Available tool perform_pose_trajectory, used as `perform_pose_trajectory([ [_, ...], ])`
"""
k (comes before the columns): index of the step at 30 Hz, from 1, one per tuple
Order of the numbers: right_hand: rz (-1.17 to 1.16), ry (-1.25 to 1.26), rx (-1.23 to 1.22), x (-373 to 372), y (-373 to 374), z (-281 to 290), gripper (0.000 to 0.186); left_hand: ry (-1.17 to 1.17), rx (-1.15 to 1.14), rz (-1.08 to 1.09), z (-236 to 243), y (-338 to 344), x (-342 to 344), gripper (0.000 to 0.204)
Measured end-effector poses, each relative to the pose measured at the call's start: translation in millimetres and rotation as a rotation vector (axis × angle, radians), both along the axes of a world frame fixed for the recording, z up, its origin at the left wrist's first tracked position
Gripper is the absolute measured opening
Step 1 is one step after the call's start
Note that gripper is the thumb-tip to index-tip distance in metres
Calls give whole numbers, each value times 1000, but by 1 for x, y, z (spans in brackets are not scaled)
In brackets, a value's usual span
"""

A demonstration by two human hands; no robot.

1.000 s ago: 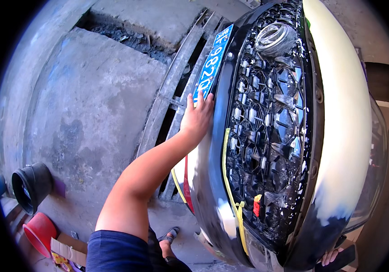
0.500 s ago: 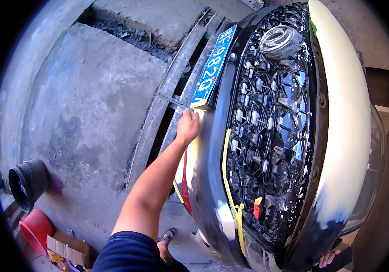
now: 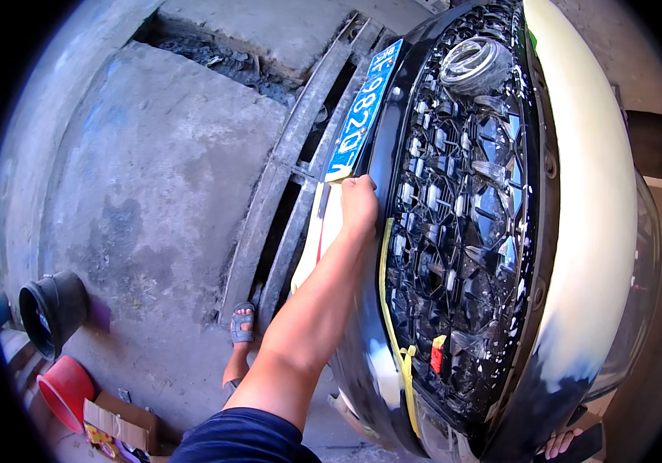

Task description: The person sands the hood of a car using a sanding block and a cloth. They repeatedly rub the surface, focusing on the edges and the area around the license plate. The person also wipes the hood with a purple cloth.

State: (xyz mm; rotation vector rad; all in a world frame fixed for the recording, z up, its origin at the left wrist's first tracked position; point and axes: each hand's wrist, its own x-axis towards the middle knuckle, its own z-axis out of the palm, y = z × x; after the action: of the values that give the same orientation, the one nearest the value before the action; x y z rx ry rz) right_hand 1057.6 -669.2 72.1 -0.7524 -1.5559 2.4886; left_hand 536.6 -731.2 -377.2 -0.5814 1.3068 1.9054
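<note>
My left hand [image 3: 359,202] is closed at the lower end of a blue licence plate [image 3: 362,108], beside pale yellow masking tape [image 3: 337,174]; its grip is unclear. The plate sits on a car bumper [image 3: 377,363], primed and partly taped. A black honeycomb grille [image 3: 458,201] with a plastic-covered round emblem [image 3: 471,65] lies right of it, bordered by yellow tape [image 3: 385,285]. At the lower right, my right hand [image 3: 561,444] shows only curled fingers by a dark object beside the cream-and-black painted panel [image 3: 586,231]; what it holds is hidden.
On the concrete floor at left stand a black bucket [image 3: 69,301] and red basin [image 3: 65,390], with a cardboard box [image 3: 123,420] nearby. A metal grate [image 3: 285,216] and open trench [image 3: 215,58] run left of the car. My sandalled foot [image 3: 242,324] is beside the grate.
My left hand went from spread on the plate to closed below it, then moved right along the plate's lower end. My foot has stepped forward to the grate. The right hand is little changed.
</note>
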Motion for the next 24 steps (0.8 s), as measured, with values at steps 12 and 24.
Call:
perform_pose_trajectory([
  [12, 240, 89, -98, 30, 20, -9, 60, -432, 1060, 304, 0, -109, 19, 41],
  [24, -20, 10, 6, 28, -9, -4, 59, 199, 17, -489, -39, -247, 91, 16],
])
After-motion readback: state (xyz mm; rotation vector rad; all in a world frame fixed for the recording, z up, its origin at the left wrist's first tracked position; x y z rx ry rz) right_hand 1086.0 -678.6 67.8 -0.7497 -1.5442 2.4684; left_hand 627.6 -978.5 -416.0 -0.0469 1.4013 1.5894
